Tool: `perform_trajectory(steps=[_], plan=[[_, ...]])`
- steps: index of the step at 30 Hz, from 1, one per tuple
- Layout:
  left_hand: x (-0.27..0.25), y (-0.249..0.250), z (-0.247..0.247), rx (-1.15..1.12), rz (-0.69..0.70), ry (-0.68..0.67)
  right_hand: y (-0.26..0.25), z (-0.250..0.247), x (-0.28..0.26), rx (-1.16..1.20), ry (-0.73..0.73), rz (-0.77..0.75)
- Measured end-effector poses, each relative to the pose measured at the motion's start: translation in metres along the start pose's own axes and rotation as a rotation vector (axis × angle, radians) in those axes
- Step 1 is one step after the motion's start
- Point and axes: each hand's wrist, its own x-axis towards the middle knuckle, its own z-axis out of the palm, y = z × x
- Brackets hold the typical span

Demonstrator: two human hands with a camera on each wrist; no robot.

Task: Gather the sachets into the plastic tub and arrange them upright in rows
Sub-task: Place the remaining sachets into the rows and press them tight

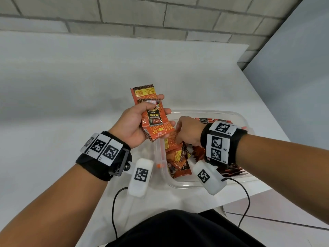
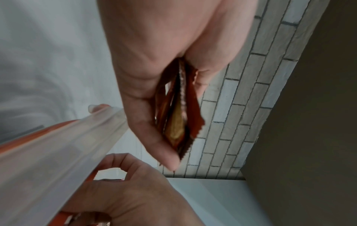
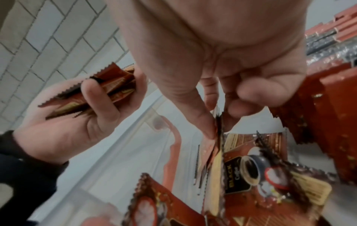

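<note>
Sachets lie loose (image 1: 178, 157) in the near left of my plastic tub (image 1: 179, 184), upright rows (image 1: 213, 120) standing at its far right. My right hand (image 1: 188, 131) reaches in, pinching one sachet's (image 3: 219, 137) edge — still gathering, I judge. Farther left, my left hand (image 1: 135, 125) clasps a small stack (image 1: 151, 114) above the table (image 1: 71, 86). Next I'd lift this one clear and add it to the stack — without creasing it.

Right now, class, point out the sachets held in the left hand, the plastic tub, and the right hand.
sachets (image 1: 154, 120), head view, on the front printed face.
plastic tub (image 1: 204, 112), head view, on its far rim.
right hand (image 1: 189, 130), head view, on its back.
</note>
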Motion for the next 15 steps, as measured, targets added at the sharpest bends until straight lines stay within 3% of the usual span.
perform_trajectory(steps=[6, 15], plan=[[-0.003, 0.000, 0.000, -0.001, 0.011, 0.011, 0.014, 0.002, -0.010, 0.536, -0.008, 0.041], [-0.002, -0.004, 0.018, 0.059, 0.006, 0.044, 0.059, -0.046, -0.065, 1.284, 0.172, -0.224]])
